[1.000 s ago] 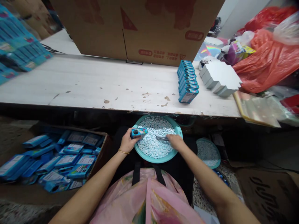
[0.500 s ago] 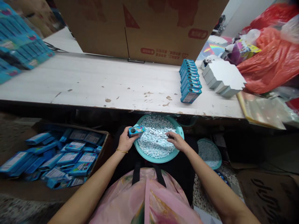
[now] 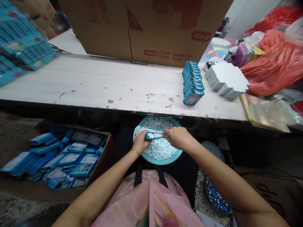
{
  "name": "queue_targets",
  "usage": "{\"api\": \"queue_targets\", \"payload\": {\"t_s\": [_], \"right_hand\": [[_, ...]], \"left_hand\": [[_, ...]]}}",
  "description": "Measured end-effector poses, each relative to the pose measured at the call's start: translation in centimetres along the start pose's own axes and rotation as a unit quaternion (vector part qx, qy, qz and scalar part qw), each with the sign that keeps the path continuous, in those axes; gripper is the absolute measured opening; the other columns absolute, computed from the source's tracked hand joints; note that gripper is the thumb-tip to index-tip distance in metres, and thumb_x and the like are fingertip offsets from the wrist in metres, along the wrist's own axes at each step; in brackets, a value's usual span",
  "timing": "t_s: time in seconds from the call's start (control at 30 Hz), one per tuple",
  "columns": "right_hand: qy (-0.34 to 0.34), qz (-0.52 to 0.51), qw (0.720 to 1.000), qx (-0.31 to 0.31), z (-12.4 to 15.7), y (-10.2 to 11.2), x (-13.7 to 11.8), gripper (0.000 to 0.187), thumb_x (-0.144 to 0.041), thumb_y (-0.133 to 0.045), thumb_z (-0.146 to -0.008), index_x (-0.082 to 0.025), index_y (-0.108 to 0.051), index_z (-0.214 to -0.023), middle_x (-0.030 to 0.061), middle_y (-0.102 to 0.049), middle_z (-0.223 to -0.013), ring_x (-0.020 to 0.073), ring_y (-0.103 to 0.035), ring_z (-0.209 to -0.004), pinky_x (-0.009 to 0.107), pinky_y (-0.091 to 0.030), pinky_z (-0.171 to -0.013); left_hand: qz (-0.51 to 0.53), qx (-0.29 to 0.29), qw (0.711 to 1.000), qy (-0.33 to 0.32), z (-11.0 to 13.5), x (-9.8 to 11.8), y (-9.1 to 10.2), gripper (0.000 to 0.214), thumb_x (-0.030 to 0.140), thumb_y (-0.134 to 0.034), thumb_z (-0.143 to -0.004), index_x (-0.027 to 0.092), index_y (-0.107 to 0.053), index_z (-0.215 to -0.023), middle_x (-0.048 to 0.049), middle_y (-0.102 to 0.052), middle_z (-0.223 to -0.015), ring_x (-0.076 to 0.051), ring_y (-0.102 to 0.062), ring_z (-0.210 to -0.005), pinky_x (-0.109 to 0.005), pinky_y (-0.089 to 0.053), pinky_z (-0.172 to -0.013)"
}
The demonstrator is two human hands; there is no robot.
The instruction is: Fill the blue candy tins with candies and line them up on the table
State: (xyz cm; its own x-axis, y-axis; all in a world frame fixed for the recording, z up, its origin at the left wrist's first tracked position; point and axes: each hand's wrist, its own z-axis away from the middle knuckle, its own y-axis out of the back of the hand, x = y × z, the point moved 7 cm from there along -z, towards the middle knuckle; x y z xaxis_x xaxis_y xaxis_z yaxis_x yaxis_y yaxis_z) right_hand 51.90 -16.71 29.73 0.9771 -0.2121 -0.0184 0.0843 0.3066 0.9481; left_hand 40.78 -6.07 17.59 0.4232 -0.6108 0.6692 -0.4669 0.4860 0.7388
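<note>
A teal basin (image 3: 139, 128) full of small white and pale blue candies (image 3: 159, 147) rests on my lap below the table edge. My left hand (image 3: 140, 142) is closed on a small blue box (image 3: 151, 135) held over the candies. My right hand (image 3: 178, 138) is closed on the other end of the same box, where a thin silvery part sticks out. Both hands meet over the middle of the basin.
A worn white table (image 3: 99, 85) carries a row of blue boxes (image 3: 193, 82), white cartons (image 3: 226, 78) and a big cardboard box (image 3: 146, 28). A carton of loose blue boxes (image 3: 63, 157) lies at my left. Red plastic bags (image 3: 274, 60) pile at right. A second basin (image 3: 216, 195) sits by my right arm.
My left hand brought the blue box down and inward over the candies. My right hand left the candies and closed on the box's other end.
</note>
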Motion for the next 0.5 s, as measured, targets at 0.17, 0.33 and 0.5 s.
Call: {"api": "queue_targets", "payload": {"t_s": [0.17,0.33,0.5], "right_hand": [[0.005,0.018,1.000,0.016,0.8,0.5,0.7,0.022,-0.026,-0.035,-0.086,-0.021,-0.052,-0.099,0.0076,-0.060,-0.093,0.0183,-0.057,-0.083,0.027,-0.038,-0.069],[-0.071,-0.031,0.997,0.014,1.2,-6.3,5.6,0.020,-0.021,-0.041,-0.084,-0.021,-0.050,-0.103,0.0090,-0.060,-0.094,0.0197,-0.057,-0.085,0.030,-0.038,-0.073],[-0.081,-0.177,0.981,0.003,-2.6,-14.7,2.8,0.024,-0.016,-0.042,-0.082,-0.021,-0.053,-0.103,0.0088,-0.062,-0.097,0.0215,-0.059,-0.088,0.030,-0.039,-0.072]], "left_hand": [[0.020,0.012,1.000,-0.002,-0.1,-0.2,0.4,0.042,0.025,-0.064,-0.064,0.021,-0.050,-0.103,-0.0034,-0.057,-0.095,-0.021,-0.052,-0.091,-0.032,-0.042,-0.079],[0.056,0.039,0.998,0.017,0.2,-1.4,2.0,0.041,0.031,-0.065,-0.064,0.021,-0.051,-0.102,-0.0029,-0.057,-0.095,-0.020,-0.053,-0.089,-0.032,-0.042,-0.079],[0.082,0.075,0.993,0.044,0.7,-2.5,3.7,0.043,0.035,-0.065,-0.064,0.021,-0.051,-0.102,-0.0027,-0.059,-0.092,-0.019,-0.056,-0.084,-0.030,-0.043,-0.075]]}}
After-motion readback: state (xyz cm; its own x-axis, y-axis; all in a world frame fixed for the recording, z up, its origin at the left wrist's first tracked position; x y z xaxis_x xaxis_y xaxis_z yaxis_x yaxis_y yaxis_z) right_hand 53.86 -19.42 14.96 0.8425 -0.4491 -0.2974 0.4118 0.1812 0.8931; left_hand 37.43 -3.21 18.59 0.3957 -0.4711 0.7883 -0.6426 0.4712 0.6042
